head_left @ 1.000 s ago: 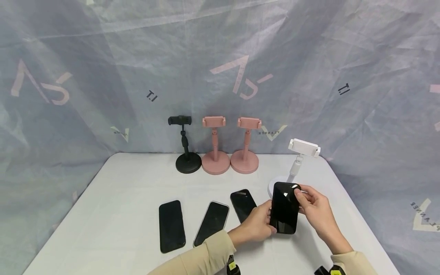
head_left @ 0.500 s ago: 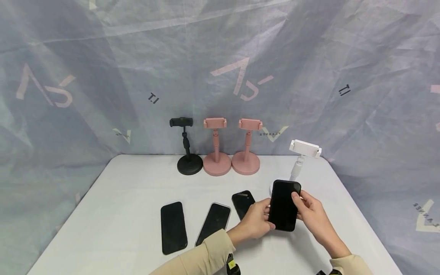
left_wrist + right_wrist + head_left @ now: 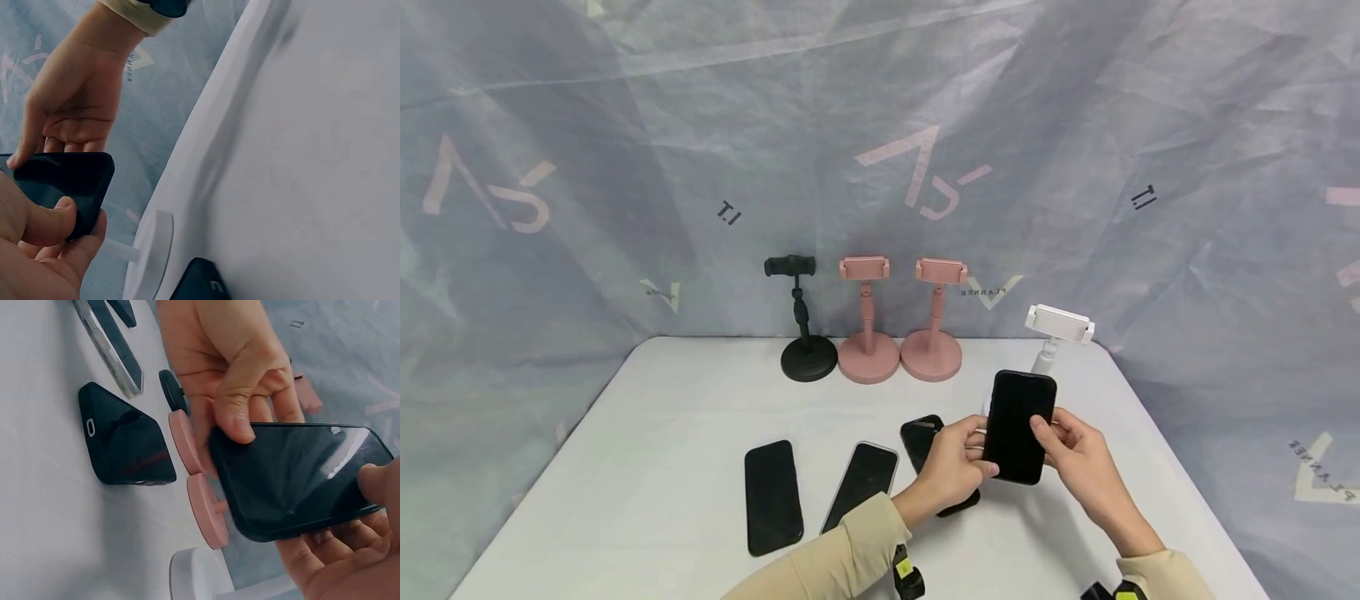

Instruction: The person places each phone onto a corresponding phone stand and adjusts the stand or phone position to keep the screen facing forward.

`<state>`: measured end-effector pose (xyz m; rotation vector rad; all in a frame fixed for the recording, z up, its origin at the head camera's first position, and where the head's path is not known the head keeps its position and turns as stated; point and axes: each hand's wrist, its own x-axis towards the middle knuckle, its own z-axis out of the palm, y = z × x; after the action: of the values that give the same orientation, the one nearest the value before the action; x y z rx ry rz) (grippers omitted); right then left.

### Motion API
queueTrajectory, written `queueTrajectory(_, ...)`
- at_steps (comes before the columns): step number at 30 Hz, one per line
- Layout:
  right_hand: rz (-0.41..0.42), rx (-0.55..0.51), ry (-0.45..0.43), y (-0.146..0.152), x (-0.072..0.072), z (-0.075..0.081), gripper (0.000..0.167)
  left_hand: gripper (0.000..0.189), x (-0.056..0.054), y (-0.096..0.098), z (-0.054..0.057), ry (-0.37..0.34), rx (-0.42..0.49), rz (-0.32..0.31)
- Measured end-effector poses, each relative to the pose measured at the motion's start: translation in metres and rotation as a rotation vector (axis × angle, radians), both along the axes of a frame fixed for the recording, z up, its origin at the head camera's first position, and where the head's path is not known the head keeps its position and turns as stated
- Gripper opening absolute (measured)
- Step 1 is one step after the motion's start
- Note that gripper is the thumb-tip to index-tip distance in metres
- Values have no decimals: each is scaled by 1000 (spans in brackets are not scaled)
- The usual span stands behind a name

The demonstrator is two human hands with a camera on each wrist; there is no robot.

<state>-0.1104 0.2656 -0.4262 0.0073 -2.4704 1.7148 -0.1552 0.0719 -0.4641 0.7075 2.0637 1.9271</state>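
Both hands hold a black smartphone (image 3: pixel 1017 429), its dark screen facing the head camera, above the right part of the table. My left hand (image 3: pixel 953 462) pinches its lower left edge, thumb on the front. At the right edge my right hand (image 3: pixel 1078 458) grips it, with the thumb (image 3: pixel 373 482) pressed on the screen and the other fingers behind. Right behind the phone rises a white phone stand (image 3: pixel 1060 323); its base is mostly hidden by the phone. Another black phone (image 3: pixel 128 440) lies on the table, partly covered by my left hand in the head view.
On the white table (image 3: pixel 647 450) lie a black phone (image 3: pixel 773 498) and a phone in a clear-edged case (image 3: pixel 867 479), partly under the left sleeve. Along the back edge stand a black phone stand (image 3: pixel 808 358) and two pink phone stands (image 3: pixel 868 358). A grey printed cloth (image 3: pixel 700 125) hangs behind.
The held phone has risen a little and moved away from me, overlapping more of the white stand. My left hand has gone up with it, uncovering the lower end of the phone below.
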Motion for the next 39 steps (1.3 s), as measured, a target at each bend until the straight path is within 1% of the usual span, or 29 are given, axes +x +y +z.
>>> queueTrajectory(2, -13, 25, -2, -1, 1, 0, 46, 54, -1, -1, 2, 13, -12, 12)
queueTrajectory(4, -13, 19, 0, -1, 2, 0, 45, 54, -2, -2, 5, 37, -28, 26)
queueTrajectory(9, -3, 25, 14, -1, 2, -4, 41, 50, -4, -1, 7, 164, -103, 99)
queueTrajectory(11, 12, 51, 14, 0, 1, -6, 41, 49, -5, -1, 8, 187, -119, 124)
queueTrajectory(13, 37, 78, 14, 0, 0, -9, 42, 48, -5, 0, 8, 176, -107, 128)
queueTrajectory(17, 69, 87, 11, 0, 1, -12, 41, 49, -7, 2, 11, 160, -77, 119)
queueTrajectory(21, 61, 110, 32, 0, -1, -12, 39, 49, -11, 3, 15, 169, -74, 132)
queueTrajectory(28, 35, 153, 90, 0, -7, -8, 36, 50, -18, 3, 24, 130, -31, 133)
queueTrajectory(32, 23, 120, 107, -1, -8, -7, 36, 51, -22, 3, 31, 130, 0, 138)
queueTrajectory(35, 16, 73, 132, -2, -9, -7, 36, 52, -25, 5, 36, 136, 10, 141)
queueTrajectory(39, 45, -55, 154, 0, -10, -7, 38, 51, -27, 9, 41, 149, 16, 145)
